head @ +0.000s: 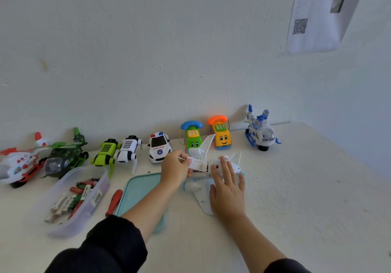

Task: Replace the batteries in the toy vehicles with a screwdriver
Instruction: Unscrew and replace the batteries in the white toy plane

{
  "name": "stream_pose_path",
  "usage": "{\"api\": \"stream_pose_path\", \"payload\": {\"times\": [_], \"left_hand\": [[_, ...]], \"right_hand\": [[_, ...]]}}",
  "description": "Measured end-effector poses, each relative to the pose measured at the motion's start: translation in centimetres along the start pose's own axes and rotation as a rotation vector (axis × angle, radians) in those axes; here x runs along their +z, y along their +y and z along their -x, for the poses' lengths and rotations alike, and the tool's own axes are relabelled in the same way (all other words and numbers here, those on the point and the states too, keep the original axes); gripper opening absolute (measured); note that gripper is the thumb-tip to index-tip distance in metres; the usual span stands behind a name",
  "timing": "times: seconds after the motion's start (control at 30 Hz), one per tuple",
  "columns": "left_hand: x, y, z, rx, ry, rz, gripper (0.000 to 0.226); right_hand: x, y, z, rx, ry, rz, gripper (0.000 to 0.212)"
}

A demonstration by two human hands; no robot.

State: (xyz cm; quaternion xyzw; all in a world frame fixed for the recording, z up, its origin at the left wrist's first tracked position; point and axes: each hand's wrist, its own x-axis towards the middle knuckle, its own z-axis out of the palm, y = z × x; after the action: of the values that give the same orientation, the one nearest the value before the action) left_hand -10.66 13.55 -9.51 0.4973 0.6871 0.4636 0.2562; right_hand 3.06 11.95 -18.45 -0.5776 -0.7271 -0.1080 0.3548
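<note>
We have the white toy airplane (208, 168) lying on its side on the tabletop (296, 198), in front of the row of toys along the wall. Its body is white with pale blue trim, one wing (206, 143) sticking up, the other flat beneath our right palm, and a small red spot shows on its underside. Our left hand (174, 168) has its fingers (186, 160) curled, pinching a white rectangular piece (197, 164) at the plane's belly; we cannot tell whether it is a cover or a label. Our right hand (227, 190) lies flat on the airplane, fingers straight and spread. The red-handled screwdriver (114, 202) lies untouched between the clear tub of batteries (72, 198) and the teal lid (137, 190).
</note>
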Motion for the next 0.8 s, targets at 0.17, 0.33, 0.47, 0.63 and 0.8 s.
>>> {"api": "stream_pose_path", "payload": {"times": [0.17,0.33,0.47,0.63,0.8], "left_hand": [[0.5,-0.1,0.5,-0.072,0.053,0.072,0.022],[0.7,-0.6,1.0,-0.107,0.08,0.081,0.016],[0.6,-0.5,1.1,-0.078,0.076,0.078,0.021],[0.5,-0.3,0.8,-0.075,0.062,0.044,0.02],[0.6,-0.2,0.6,-0.093,0.044,0.028,0.015]], "right_hand": [[0.0,0.0,-0.1,-0.001,0.013,0.001,0.069],[0.0,0.0,-0.1,0.004,0.012,0.026,0.069],[0.0,0.0,-0.1,0.002,0.012,0.034,0.069],[0.0,0.0,-0.1,0.005,0.008,0.021,0.07],[0.0,0.0,0.0,0.008,0.006,0.027,0.069]]}}
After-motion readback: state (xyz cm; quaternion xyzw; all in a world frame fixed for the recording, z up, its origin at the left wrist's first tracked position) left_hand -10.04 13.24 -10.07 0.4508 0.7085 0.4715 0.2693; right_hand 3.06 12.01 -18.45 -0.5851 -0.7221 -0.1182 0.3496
